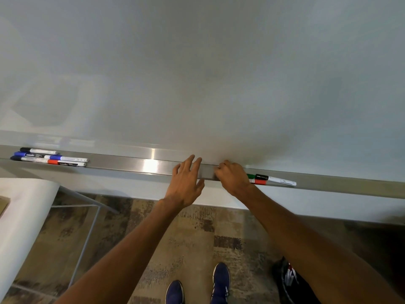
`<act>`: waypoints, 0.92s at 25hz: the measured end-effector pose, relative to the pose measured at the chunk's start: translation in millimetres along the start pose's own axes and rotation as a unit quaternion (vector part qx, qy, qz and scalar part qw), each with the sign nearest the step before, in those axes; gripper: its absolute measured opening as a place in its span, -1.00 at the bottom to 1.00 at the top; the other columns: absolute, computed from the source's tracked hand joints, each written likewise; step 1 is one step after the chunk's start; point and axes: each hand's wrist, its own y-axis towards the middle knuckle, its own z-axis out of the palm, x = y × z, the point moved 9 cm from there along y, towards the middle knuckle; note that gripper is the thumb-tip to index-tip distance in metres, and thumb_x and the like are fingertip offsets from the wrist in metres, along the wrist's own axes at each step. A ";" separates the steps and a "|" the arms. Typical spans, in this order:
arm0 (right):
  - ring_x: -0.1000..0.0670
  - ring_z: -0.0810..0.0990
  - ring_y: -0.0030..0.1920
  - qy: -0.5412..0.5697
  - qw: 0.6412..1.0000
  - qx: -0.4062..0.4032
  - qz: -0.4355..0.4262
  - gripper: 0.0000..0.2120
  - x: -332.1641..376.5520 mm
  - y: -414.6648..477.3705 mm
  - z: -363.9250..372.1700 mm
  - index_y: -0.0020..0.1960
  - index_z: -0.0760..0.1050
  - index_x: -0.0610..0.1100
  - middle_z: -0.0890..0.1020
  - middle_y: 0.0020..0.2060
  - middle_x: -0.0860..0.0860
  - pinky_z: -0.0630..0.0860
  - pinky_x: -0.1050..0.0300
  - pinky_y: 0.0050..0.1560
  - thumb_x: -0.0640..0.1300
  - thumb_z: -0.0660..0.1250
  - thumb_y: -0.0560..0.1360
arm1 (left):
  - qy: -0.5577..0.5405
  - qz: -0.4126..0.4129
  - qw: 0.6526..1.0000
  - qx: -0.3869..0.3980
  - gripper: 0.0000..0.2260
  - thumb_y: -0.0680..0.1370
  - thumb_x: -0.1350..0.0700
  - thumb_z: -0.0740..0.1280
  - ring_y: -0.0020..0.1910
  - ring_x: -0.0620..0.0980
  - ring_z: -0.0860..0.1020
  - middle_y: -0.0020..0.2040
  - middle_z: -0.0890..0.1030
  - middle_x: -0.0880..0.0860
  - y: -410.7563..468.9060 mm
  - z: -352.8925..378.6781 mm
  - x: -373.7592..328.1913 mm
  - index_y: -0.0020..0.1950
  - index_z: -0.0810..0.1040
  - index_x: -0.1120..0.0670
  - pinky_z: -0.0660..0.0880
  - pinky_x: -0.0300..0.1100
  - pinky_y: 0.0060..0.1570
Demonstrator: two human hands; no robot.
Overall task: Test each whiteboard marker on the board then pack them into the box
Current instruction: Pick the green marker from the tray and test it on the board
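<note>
In the head view, the left hand [186, 182] hung released, fingers spread, above the tray [131, 164] under the whiteboard [197, 73]. The right hand [232, 177] was curled at the tray's front edge; whether it grasped anything could not be told. Just beside it lay the near markers [262, 177], capped green, black and red. The far markers [52, 157] lay well apart at the left. The curled hand risked nudging the near markers off the narrow tray onto the floor [186, 238].

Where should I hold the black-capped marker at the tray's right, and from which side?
Probably pinch the black-capped marker by its white barrel, from above: it lies along the tray, the barrel juts free, and a red marker crowds its cap.
</note>
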 end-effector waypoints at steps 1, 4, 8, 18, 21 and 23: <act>-0.12 0.56 0.14 0.015 0.999 -0.029 0.000 -0.67 0.2 -1.2 -5.4 0.27 0.52 -0.16 0.63 0.12 -0.13 0.57 -0.02 0.09 -0.19 0.42 0.52 | -0.010 -0.003 1.000 -0.003 -0.42 0.66 -0.09 0.19 0.59 0.10 0.10 0.63 0.08 0.09 -0.4 -1.1 2.1 0.62 0.08 0.03 0.04 0.06 0.55; -0.08 0.65 -0.19 0.081 0.985 -0.151 0.015 -0.64 -3.2 -9.0 -30.6 -0.01 0.65 -0.16 0.69 -0.19 -0.09 0.64 0.07 -0.29 -0.20 0.65 0.24 | -0.058 -0.011 0.998 -0.012 -0.42 0.65 -0.06 0.24 0.57 0.12 0.16 0.62 0.13 0.09 -2.6 -5.5 6.1 0.61 0.13 0.04 0.12 0.07 0.53; -0.03 0.63 -0.20 0.308 0.909 -0.265 0.091 -0.83 -20.9 -19.5 -72.8 0.02 0.61 -0.16 0.69 -0.16 -0.06 0.61 0.13 -0.22 -0.14 0.50 0.47 | -0.209 -0.043 0.977 -0.019 -0.41 0.60 0.03 0.36 0.48 0.12 0.32 0.57 0.23 0.08 -6.4 -17.2 9.7 0.57 0.21 0.06 0.37 0.09 0.43; -0.18 0.72 -0.07 0.776 0.532 -0.254 0.222 -0.79 -23.7 -30.2 -98.1 -0.09 0.50 -0.25 0.68 -0.10 -0.26 0.66 -0.05 0.02 -0.36 0.52 0.40 | -0.652 -0.234 0.718 -0.070 -0.74 0.64 0.21 0.29 0.13 0.14 0.64 0.24 0.60 0.21 -23.4 -57.5 65.8 0.33 0.48 0.20 0.53 0.04 0.28; -0.30 0.68 0.05 0.858 0.434 -0.185 0.203 -0.79 0.2 -30.1 -104.2 -0.10 0.44 -0.26 0.61 0.03 -0.41 0.65 -0.04 0.07 -0.47 0.43 0.43 | -0.773 -0.260 0.568 -0.106 -0.76 0.61 0.28 0.32 -0.05 0.12 0.66 0.00 0.65 0.24 -32.6 -71.1 87.1 0.27 0.51 0.31 0.62 -0.03 0.09; -0.33 0.67 0.04 0.878 0.427 -0.140 0.164 -0.77 18.4 -29.3 -117.4 -0.11 0.43 -0.26 0.60 0.02 -0.44 0.66 0.01 0.05 -0.51 0.39 0.42 | -0.802 -0.260 0.526 -0.108 -0.81 0.60 0.31 0.32 -0.14 0.05 0.64 -0.08 0.64 0.20 -39.7 -83.6 93.4 0.21 0.57 0.31 0.63 -0.12 -0.06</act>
